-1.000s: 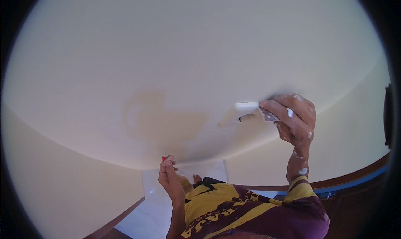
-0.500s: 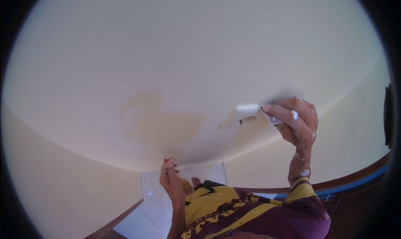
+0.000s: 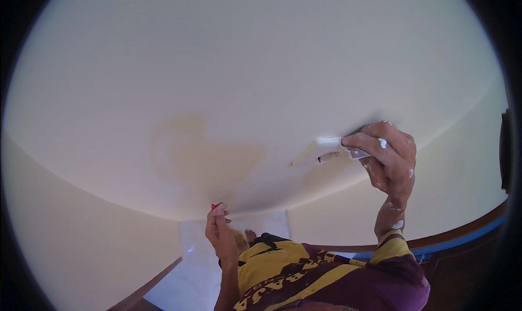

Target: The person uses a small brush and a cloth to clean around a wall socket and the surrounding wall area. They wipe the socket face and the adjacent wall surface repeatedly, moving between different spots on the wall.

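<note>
My right hand (image 3: 394, 159), spotted with white paste, is closed on a small flat greyish piece (image 3: 357, 153), its exact kind unclear. The hand is up against the wall (image 3: 244, 82), right beside a white wall plate (image 3: 324, 147) with an opening that shows a dark slot. Lower and to the left, my left hand (image 3: 219, 232) pinches a small red thing (image 3: 214, 206); most of it is hidden by the fingers. A yellowish shadow-like patch (image 3: 212, 159) shows on the wall between the hands.
Side walls run down on the left (image 3: 81, 218) and right. Below is a pale shiny floor (image 3: 187, 278) with a bare foot (image 3: 250, 235) on it. Brown baseboard (image 3: 152, 281) edges the left wall. A blue strip (image 3: 473, 235) and dark wood lie at the lower right.
The view has shifted slightly, so the wall plate appears a little farther right. My right hand stays by the plate, tilted a bit differently, showing more of the flat piece. My left hand keeps its pinch.
</note>
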The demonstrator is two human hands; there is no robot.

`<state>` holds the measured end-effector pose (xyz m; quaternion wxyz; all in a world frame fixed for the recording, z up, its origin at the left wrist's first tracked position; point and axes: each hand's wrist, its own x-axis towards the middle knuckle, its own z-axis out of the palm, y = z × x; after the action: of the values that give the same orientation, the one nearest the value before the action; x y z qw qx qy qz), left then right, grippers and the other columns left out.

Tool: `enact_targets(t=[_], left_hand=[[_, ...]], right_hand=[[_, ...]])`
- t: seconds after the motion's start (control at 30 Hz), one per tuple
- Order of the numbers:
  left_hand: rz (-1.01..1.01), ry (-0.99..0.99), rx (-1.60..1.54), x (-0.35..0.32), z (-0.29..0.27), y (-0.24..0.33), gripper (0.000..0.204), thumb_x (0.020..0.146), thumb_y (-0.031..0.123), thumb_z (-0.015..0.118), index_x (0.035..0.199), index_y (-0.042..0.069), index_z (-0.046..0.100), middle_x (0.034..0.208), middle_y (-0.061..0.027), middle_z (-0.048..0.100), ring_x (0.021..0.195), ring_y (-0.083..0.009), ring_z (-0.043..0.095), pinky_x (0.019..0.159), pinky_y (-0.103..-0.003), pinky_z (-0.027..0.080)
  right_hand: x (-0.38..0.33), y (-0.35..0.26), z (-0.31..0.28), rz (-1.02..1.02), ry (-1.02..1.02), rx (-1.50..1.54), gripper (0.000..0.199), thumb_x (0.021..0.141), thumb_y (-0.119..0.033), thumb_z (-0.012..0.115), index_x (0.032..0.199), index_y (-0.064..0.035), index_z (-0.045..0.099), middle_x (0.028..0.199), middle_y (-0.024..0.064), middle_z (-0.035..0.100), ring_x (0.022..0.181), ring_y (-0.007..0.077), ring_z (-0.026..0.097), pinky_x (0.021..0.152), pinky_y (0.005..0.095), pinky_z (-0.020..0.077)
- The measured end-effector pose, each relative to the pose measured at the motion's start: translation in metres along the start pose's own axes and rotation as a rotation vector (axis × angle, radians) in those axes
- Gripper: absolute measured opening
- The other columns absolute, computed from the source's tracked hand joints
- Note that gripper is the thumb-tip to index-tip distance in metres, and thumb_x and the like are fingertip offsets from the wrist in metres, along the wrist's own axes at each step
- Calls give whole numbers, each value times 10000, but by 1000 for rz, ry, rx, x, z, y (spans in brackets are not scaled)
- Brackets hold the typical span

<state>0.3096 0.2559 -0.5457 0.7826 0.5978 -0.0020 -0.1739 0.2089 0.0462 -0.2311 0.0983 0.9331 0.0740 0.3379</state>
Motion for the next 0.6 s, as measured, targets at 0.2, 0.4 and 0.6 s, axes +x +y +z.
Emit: enact_targets(t=[0.2,0.4,0.6], left_hand=[[-6,-16,-5,2,-2,0,271,1079,207,544,1155,10,713,1115,-41,703,996,-132,600,867,-314,475],[-7,-43,23,3,-6,0,274,1075,195,540,1183,7,708,1132,-50,709,1000,-138,605,869,-318,479],[-35,-18,27,7,-6,-14,274,1075,202,547,1169,7,715,1129,-52,711,991,-144,607,874,-318,480]], right_hand=[[3,-4,-5,-48,-26,-39,391,647,-54,815,1034,-69,765,846,41,676,669,186,673,531,328,528],[15,-11,0,-56,-10,-6,394,651,-75,817,1041,-68,764,828,47,665,651,184,655,529,333,528],[12,-6,15,-47,-25,6,395,640,-52,801,1032,-66,760,820,45,654,655,185,656,531,336,528]])
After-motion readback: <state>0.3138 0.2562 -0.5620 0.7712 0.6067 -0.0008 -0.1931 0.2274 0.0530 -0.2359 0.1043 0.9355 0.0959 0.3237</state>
